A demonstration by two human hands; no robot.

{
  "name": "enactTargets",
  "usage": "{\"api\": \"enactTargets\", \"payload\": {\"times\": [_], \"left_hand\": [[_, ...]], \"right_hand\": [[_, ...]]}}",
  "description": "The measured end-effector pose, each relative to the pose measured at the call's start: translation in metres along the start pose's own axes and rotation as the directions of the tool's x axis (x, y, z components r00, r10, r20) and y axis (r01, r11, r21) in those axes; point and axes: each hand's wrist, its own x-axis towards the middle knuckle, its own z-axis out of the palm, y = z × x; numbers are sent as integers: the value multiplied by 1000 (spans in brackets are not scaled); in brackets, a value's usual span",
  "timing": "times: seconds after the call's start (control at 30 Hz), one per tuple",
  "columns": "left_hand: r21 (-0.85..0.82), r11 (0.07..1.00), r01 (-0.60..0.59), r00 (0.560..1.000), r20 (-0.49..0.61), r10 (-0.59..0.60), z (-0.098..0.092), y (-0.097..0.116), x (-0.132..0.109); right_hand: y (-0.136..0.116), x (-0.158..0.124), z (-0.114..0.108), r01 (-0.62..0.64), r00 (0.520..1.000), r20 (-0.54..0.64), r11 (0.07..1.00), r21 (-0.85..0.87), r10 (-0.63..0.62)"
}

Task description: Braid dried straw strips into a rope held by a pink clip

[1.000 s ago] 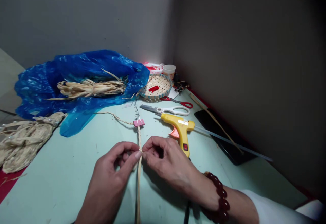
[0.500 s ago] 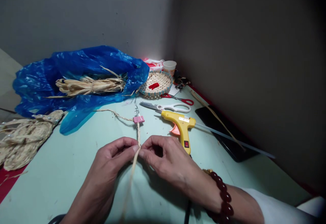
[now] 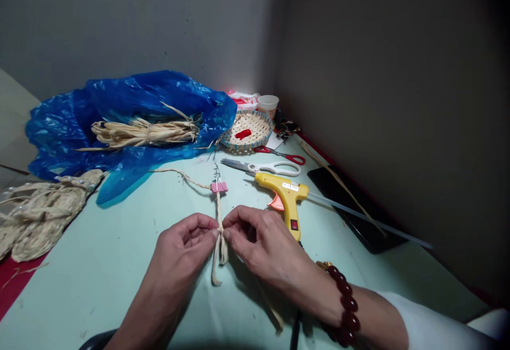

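A pale braided straw cord (image 3: pixel 219 207) runs toward me from a pink binder clip (image 3: pixel 219 187) on the green table. My left hand (image 3: pixel 189 244) pinches the cord from the left, fingertips closed on it. From the right, my right hand (image 3: pixel 255 238) pinches it at the same spot, with a dark red bead bracelet on that wrist. Loose strand ends (image 3: pixel 223 252) hang below the fingertips, and another strand passes under my right hand. A thin twisted cord (image 3: pixel 187 177) extends left from the clip.
A yellow glue gun (image 3: pixel 283 188), white scissors (image 3: pixel 274 168) and red scissors (image 3: pixel 282 154) lie right of the clip. Behind are a round basket (image 3: pixel 258 140), a paper cup (image 3: pixel 268 104) and a blue bag (image 3: pixel 131 95) with straw. Woven pieces (image 3: pixel 43 217) sit left; a black tablet (image 3: pixel 358 212) right.
The strand that ran toward me between my hands now shows as separate ends below the fingers, one lying under my right hand. The whole view has shifted slightly.
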Motion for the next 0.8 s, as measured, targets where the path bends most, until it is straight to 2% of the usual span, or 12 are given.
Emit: {"api": "enactTargets", "payload": {"times": [0.13,0.33,0.5,0.67,0.8], "left_hand": [[-33,999,19,1000,-2,-19,3,0,2],[-103,990,95,994,61,-90,3,-1,0],[-167,982,87,990,123,-67,1,-3,-1],[-218,968,128,986,133,-101,1,-3,-1],[-202,974,100,990,117,-77,1,-4,-2]], "right_hand": [[-1,1,0,16,1000,0,1000,1,-16],[1,1,2,12,1000,-12,1000,1,-12],[3,-1,1,39,999,27,999,1,-39],[-1,-1,-1,19,998,56,1000,-9,-19],[-4,-2,1,-43,997,61,999,-28,44]]}}
